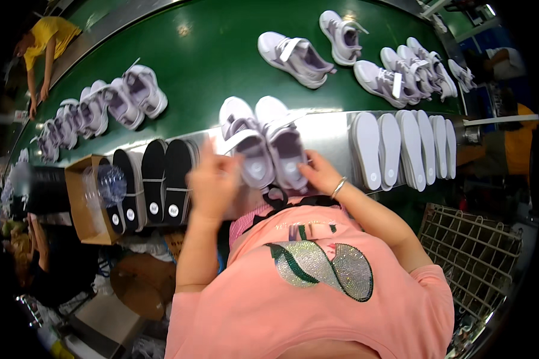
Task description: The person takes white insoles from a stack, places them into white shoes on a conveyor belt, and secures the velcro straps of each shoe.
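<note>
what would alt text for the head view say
A person's two hands, left hand and right hand, rest on a pair of pale lilac shoes beside a green conveyor belt, with black insoles left and white insoles right.

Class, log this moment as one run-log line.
left hand: raised beside shoe pair | right hand: on pair | black insoles left | white insoles right

Head-worn fisheye, steeply downward, close above workbench (335,128)
</note>
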Demonstrator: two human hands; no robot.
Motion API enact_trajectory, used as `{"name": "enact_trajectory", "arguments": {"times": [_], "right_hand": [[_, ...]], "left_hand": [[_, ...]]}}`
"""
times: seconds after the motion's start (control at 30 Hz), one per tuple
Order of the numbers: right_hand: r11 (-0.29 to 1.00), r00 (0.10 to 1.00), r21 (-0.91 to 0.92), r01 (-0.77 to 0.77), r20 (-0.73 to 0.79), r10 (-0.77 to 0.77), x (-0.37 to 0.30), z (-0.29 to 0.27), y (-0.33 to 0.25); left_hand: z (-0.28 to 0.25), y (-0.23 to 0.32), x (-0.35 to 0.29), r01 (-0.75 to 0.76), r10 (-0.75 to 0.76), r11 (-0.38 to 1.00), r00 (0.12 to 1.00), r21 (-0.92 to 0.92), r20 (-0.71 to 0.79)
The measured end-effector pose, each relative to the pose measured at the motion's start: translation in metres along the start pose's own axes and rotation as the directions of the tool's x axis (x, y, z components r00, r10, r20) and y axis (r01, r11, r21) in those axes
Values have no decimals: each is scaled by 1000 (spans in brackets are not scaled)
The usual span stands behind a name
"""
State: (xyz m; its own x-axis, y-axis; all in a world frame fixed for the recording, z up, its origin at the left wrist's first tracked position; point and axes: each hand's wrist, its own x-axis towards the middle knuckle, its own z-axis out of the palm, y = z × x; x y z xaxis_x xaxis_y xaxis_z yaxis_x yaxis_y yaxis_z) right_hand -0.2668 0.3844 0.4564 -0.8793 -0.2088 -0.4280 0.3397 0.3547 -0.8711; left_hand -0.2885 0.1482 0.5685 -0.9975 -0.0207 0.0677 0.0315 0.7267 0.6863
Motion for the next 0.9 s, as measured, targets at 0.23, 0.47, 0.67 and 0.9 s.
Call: {"name": "enact_trajectory", "arguments": {"times": [0.23,0.47,0.67,0.9], "right_hand": [[965,980,-175,196,-9,-200,1,-23,-5],[711,823,-682,172,-297,-484,88,-93,-35],[525,890,-850,-38,-267,-369,162,-117,-35],[493,898,-789,-366,-438,-34,197,-177,-60]], "left_hand": [[84,3,41,-124,-40,905,928,407,371],[47,-34,159,61,-62,878,998,475,-13],[46,-54,167,-178,221,960,956,217,-195],[78,-45,91,-188,193,975,981,117,-27]]}}
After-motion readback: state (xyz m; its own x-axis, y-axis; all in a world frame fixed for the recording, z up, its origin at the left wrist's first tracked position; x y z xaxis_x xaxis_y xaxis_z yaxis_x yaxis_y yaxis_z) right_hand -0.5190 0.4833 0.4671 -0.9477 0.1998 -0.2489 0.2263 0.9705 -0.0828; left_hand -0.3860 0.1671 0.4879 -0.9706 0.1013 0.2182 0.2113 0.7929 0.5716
